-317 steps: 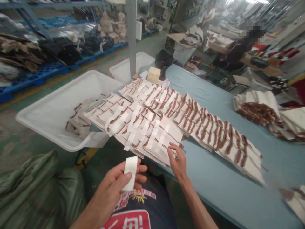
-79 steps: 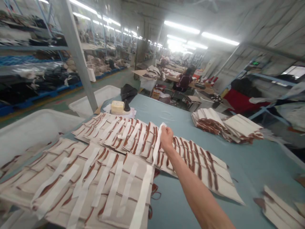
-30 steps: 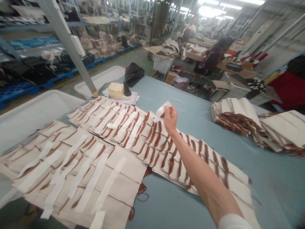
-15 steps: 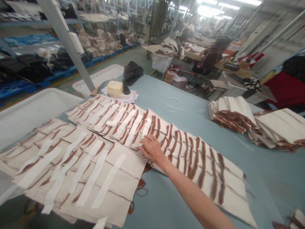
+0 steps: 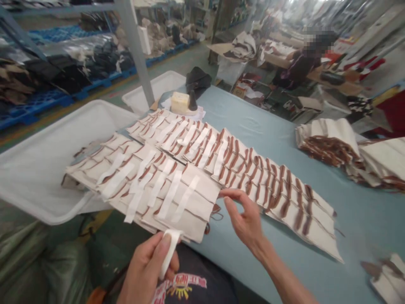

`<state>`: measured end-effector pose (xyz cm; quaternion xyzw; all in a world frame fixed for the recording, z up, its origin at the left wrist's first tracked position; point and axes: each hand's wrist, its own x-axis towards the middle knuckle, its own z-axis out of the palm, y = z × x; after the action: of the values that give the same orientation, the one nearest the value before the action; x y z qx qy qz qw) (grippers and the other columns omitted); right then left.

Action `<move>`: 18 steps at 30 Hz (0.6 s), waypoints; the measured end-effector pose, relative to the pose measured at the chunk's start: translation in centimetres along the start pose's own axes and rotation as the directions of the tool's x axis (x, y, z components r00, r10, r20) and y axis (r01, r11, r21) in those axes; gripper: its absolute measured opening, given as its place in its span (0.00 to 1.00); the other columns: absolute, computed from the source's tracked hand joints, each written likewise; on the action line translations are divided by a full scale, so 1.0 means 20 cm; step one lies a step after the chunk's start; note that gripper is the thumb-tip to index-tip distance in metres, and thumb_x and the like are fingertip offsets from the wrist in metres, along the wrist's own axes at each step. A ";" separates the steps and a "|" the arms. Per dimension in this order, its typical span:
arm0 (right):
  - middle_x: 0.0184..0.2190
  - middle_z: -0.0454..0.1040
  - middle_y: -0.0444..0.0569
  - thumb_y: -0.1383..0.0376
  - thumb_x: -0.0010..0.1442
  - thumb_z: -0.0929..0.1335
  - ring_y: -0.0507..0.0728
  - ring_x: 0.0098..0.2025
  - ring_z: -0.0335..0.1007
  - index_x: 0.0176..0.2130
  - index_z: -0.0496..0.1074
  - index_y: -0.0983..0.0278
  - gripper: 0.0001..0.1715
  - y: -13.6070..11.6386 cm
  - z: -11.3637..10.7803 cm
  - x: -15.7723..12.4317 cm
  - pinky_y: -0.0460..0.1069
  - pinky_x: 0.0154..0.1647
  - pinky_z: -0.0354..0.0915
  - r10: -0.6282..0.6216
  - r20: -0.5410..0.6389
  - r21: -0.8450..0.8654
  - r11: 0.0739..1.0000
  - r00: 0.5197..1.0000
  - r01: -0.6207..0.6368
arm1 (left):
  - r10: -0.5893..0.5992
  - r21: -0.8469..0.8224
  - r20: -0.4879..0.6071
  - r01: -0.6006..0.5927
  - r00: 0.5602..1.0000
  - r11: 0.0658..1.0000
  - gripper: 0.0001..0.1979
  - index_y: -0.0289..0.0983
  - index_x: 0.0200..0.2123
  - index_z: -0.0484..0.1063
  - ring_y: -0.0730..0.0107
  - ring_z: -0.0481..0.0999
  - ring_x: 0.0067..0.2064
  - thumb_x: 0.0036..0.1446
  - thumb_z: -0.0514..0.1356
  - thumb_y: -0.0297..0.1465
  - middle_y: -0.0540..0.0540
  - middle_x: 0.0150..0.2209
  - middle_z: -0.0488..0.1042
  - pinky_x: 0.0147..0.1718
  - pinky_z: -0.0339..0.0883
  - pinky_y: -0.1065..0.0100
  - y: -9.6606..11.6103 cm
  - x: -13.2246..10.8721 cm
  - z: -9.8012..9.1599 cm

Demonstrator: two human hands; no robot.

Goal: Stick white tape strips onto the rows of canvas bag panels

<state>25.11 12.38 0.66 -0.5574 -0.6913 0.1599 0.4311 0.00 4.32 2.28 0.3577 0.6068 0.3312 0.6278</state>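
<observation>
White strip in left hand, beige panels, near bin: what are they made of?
Strip: paper or fabric tape, matte; curves in the left hand. Panels: probably cloth, dull, seam-like lines; weave unresolved. Bin: likely moulded plastic, slightly glossy, with a smooth rounded rim.

Matt cloth pieces (image 5: 204, 198), smooth white strips (image 5: 185, 198), wrinkled, faintly glossy tabletop (image 5: 262, 120), smooth plastic bin (image 5: 57, 145), metal post (image 5: 137, 52)

One left hand (image 5: 144, 266), one right hand (image 5: 247, 220), one white roll (image 5: 169, 254) and two rows of cloth pieces (image 5: 198, 217) show. Seven white strips (image 5: 186, 196) lie on the nearer row, seven on the farther. There are two white bins (image 5: 66, 143) and one yellow block (image 5: 180, 102).
</observation>
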 end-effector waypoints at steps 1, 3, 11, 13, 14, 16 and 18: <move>0.37 0.82 0.48 0.66 0.68 0.68 0.57 0.39 0.79 0.45 0.76 0.60 0.07 -0.13 0.01 -0.05 0.50 0.41 0.73 -0.032 0.034 0.031 0.999 0.999 0.031 | 0.000 -0.066 0.034 0.002 0.999 0.998 0.31 0.37 0.27 0.74 0.71 0.70 0.22 0.60 0.58 0.60 0.50 0.20 0.74 0.25 0.64 0.70 0.01 0.01 -0.03; 0.39 0.82 0.49 0.70 0.66 0.69 0.56 0.39 0.79 0.47 0.75 0.60 0.10 -0.37 0.06 -0.11 0.49 0.41 0.74 -0.150 0.099 0.137 0.981 0.984 0.135 | 0.006 -0.166 0.111 0.013 0.994 0.986 0.31 0.35 0.29 0.76 0.69 0.73 0.24 0.57 0.61 0.60 0.47 0.23 0.76 0.26 0.66 0.70 0.04 0.02 -0.10; 0.44 0.82 0.53 0.70 0.64 0.70 0.58 0.45 0.78 0.50 0.71 0.61 0.14 -0.79 0.37 -0.16 0.55 0.48 0.75 -0.469 0.188 0.203 0.878 0.863 0.433 | 0.035 -0.508 0.236 0.092 0.971 0.856 0.23 0.34 0.26 0.79 0.75 0.69 0.26 0.50 0.73 0.50 0.51 0.23 0.74 0.28 0.69 0.75 0.08 -0.06 -0.34; 0.45 0.82 0.54 0.67 0.63 0.72 0.60 0.47 0.78 0.49 0.71 0.62 0.13 -0.82 0.41 -0.18 0.56 0.50 0.75 -0.501 0.206 0.118 0.865 0.840 0.487 | -0.003 -0.615 0.238 0.153 0.971 0.773 0.20 0.35 0.27 0.81 0.73 0.73 0.27 0.44 0.78 0.46 0.51 0.24 0.76 0.30 0.72 0.74 0.09 -0.09 -0.39; 0.45 0.82 0.54 0.67 0.63 0.72 0.60 0.47 0.78 0.48 0.71 0.62 0.13 -0.83 0.42 -0.19 0.56 0.49 0.75 -0.508 0.212 0.082 0.860 0.835 0.503 | -0.026 -0.659 0.241 0.183 0.970 0.730 0.19 0.35 0.28 0.82 0.72 0.75 0.28 0.42 0.79 0.43 0.50 0.25 0.79 0.31 0.74 0.74 0.10 -0.10 -0.41; 0.45 0.83 0.55 0.66 0.63 0.72 0.60 0.47 0.77 0.46 0.71 0.62 0.11 -0.85 0.45 -0.20 0.56 0.49 0.75 -0.509 0.226 0.044 0.857 0.831 0.513 | -0.052 -0.718 0.262 0.231 0.964 0.657 0.17 0.34 0.30 0.83 0.71 0.78 0.31 0.40 0.81 0.37 0.47 0.29 0.82 0.33 0.75 0.74 0.11 -0.12 -0.46; 0.45 0.83 0.55 0.67 0.64 0.72 0.60 0.48 0.78 0.46 0.71 0.61 0.10 -0.86 0.46 -0.22 0.56 0.49 0.75 -0.495 0.237 0.028 0.863 0.836 0.504 | -0.047 -0.744 0.347 0.305 0.937 0.595 0.13 0.32 0.33 0.84 0.70 0.80 0.35 0.46 0.78 0.33 0.44 0.32 0.83 0.36 0.76 0.73 0.12 -0.13 -0.51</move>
<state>7.12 5.15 5.62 -0.3422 -0.8617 0.0949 0.3624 -10.17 3.85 5.58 0.0275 0.3326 0.4427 0.8323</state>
